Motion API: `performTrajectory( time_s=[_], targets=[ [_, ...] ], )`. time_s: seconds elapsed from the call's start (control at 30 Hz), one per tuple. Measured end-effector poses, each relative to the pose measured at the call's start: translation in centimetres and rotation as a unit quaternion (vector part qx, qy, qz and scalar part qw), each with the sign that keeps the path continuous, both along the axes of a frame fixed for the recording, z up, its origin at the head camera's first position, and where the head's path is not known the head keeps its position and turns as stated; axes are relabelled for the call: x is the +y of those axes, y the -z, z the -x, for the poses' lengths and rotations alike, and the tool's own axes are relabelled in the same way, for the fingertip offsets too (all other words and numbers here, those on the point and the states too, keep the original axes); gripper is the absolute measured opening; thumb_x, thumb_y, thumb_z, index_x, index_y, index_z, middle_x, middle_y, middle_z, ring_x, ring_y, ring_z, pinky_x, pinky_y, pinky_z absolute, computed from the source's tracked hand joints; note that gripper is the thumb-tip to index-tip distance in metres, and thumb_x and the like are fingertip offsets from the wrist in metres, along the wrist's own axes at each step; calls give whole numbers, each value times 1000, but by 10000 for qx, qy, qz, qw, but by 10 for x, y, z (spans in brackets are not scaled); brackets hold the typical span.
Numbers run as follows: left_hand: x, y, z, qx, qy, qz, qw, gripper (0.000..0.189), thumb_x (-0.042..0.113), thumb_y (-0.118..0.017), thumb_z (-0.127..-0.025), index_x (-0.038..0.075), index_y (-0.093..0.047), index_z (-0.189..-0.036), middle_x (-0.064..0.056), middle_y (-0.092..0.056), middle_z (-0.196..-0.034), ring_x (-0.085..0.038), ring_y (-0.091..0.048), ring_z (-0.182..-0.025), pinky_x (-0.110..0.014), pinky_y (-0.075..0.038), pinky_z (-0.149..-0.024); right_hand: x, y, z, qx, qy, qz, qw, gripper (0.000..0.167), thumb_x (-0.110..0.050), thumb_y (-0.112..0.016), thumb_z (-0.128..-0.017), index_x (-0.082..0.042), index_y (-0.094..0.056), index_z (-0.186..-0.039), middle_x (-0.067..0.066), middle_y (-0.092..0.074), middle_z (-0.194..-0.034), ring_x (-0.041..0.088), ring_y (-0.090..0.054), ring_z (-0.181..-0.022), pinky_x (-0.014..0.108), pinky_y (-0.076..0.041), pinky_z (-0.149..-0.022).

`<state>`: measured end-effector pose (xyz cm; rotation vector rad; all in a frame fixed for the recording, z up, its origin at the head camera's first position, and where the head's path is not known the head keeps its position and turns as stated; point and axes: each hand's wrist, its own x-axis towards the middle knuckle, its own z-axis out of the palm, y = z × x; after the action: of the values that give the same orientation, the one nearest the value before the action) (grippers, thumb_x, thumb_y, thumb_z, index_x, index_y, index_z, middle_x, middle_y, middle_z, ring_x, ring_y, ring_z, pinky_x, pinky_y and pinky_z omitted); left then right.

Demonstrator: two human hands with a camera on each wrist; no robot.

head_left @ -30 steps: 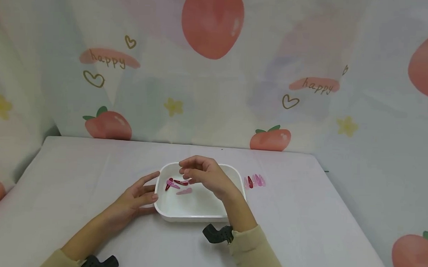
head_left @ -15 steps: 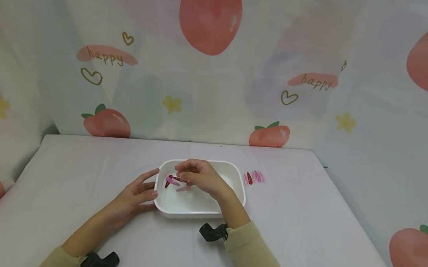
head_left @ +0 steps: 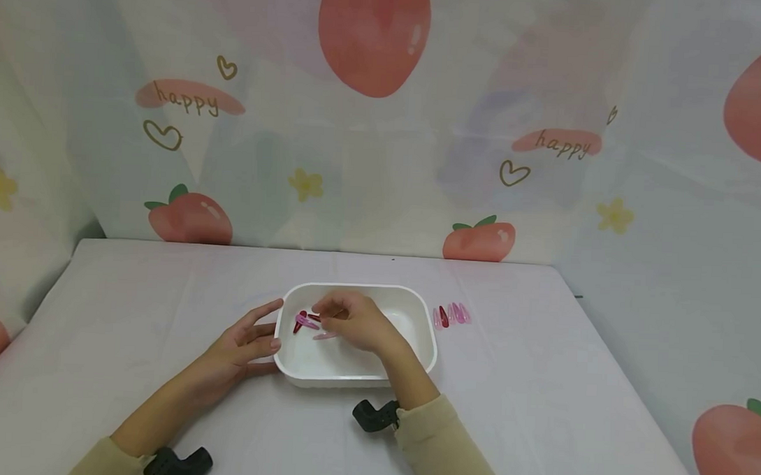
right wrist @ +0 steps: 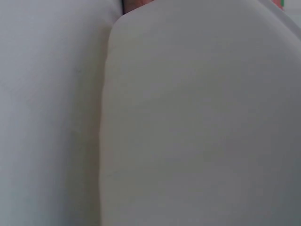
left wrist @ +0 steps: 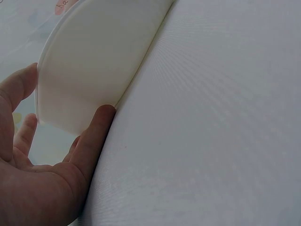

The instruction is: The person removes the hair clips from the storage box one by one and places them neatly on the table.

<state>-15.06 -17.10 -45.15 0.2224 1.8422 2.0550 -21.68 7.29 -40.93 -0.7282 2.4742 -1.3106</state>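
Note:
A white tray (head_left: 344,368) stands on the table with several snap hair clips in its left half. One pink hair clip (head_left: 308,323) lies across a dark red one (head_left: 298,328). Part of another red hair clip (head_left: 314,317) and the end of a pale pink hair clip (head_left: 322,337) show beside my right hand (head_left: 358,324). That hand is down inside the tray, fingers bent over these clips; its fingertips are hidden, so any hold is unclear. My left hand (head_left: 241,348) rests spread against the tray's left side, its fingers (left wrist: 99,123) touching the wall.
Right of the tray, several pink hair clips (head_left: 459,313) and a red one (head_left: 443,317) lie in a row on the white tabletop (head_left: 539,383). A printed cloth backdrop (head_left: 383,168) rises behind the table. Black cameras (head_left: 374,416) sit at the wrists.
My right hand has lowered from above the tray to the clips, and its fingers have drawn closer together. The left hand stays at the tray's side. The head view has shifted slightly.

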Motion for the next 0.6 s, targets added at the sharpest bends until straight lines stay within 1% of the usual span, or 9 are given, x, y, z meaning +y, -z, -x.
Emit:
performTrajectory(
  time_s=[0.07,0.2,0.33,0.47,0.6],
  targets=[
    [0,1,0,23,2,16,10000,70,11,-60,-99,25,-24,-158,-26,-31,-154,-35,-50,-130,-49,-53,-98,-1,0,-1,62,-36,-240,9997,20,-7,-70,-90,-6,-72,-110,7,-72,-103,14,-65,-91,28,-54,-84],
    [-1,2,0,56,16,49,10000,70,12,-61,-99,26,-24,-157,-26,-32,-154,-35,-51,-130,-50,-53,-98,-2,1,-3,85,-32,-642,9979,19,-9,-73,-89,-10,-73,-108,0,-71,-98,12,-64,-89,27,-54,-83],
    [-1,3,0,70,30,69,9999,69,12,-59,-100,26,-24,-158,-26,-32,-154,-34,-51,-129,-49,-53,-98,-3,4,-3,310,-51,-1012,9944,23,-7,-75,-84,-13,-74,-107,-3,-69,-93,10,-61,-85,24,-52,-80],
    [-1,3,0,72,48,-31,10000,70,10,-59,-100,25,-24,-158,-26,-31,-155,-34,-51,-130,-49,-53,-99,-5,5,-4,606,-103,-1571,9857,30,-5,-78,-79,-17,-74,-106,-4,-67,-91,10,-58,-84,24,-49,-79],
    [-1,2,0,63,46,-47,10000,69,10,-59,-100,26,-24,-158,-26,-30,-155,-34,-50,-131,-50,-53,-99,-8,4,-6,864,-176,-1996,9759,33,-5,-79,-76,-20,-74,-106,-5,-65,-91,10,-56,-81,24,-47,-76]
  ],
)
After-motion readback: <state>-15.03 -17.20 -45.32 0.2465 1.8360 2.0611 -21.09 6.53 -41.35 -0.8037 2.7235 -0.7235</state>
